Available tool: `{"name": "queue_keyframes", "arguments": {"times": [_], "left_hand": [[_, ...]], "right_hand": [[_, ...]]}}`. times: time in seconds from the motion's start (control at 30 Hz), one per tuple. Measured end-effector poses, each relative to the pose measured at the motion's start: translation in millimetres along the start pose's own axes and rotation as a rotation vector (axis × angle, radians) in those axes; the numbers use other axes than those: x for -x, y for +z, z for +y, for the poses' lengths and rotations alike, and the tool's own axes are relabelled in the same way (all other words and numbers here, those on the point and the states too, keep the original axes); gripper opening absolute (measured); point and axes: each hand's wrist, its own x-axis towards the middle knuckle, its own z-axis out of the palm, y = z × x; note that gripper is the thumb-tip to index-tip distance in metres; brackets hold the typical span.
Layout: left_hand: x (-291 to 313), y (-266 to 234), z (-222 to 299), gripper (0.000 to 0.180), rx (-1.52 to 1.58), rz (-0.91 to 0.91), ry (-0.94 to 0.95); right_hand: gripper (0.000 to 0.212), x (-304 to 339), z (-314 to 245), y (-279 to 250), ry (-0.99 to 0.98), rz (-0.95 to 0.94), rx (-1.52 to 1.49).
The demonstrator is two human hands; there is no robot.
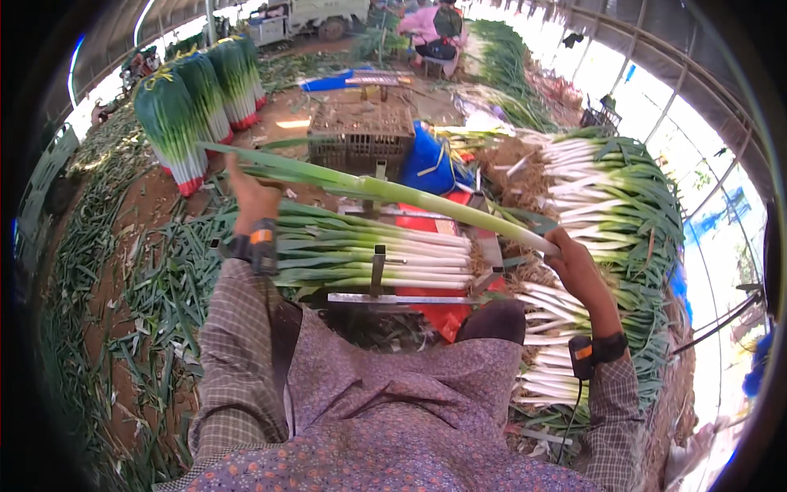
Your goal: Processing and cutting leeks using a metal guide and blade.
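**One leek held across a filled rack, both hands closed on it**

Head view, looking down. A single long leek (385,190) runs slantwise across the middle of the frame, green leaves at upper left, white shank at right. The left hand (252,199), left of centre, is wrapped shut around the leafy end. The right hand (574,266), right of centre, is closed on the white end. Both wrists carry a dark band with an orange patch; sleeves are checked cloth.

Below the held leek, a metal rack (379,275) with upright posts sits over a red base. A stack of leeks (369,254) lies flat in it, whites pointing right, greens pointing left. The held leek is above this stack; whether it touches, cannot tell.

Right side of frame: a big heap of leeks (607,205), whites facing the centre, reaching down past the right forearm.

Upper left: tied bundles (193,111) standing upright on the dirt, red bands at the base.

Top centre: a dark plastic crate (361,135) with a blue bag (430,160) just beside it on the right. Beyond them, at the top edge, another person (434,29) in pink sits with their back turned.

Left and lower left: the ground (115,271) is strewn with trimmed green leaves.
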Motion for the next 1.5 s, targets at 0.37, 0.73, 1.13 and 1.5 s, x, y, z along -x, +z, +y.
{"name": "queue_keyframes", "arguments": {"times": [0.37,0.73,1.13,1.5], "left_hand": [[-118.5,-81.1,-1.7,0.039,-0.174,0.265,0.068],[-102.0,-166.5,-216.1,0.029,-2.500,-0.752,0.124],[-87.2,-186.4,-207.7,0.051,-2.408,-0.870,0.313],[-157.1,-174.5,-218.3,0.023,-2.622,-0.877,0.087]], "right_hand": [[0.045,-181.2,21.4,172.2,-0.107,-0.104,-0.547],[0.037,-259.4,81.2,343.5,-0.142,-0.201,-0.657],[0.029,-259.3,126.7,401.8,-0.088,-0.098,-0.039],[0.032,-234.8,117.7,415.2,0.063,-0.082,0.045]]}}
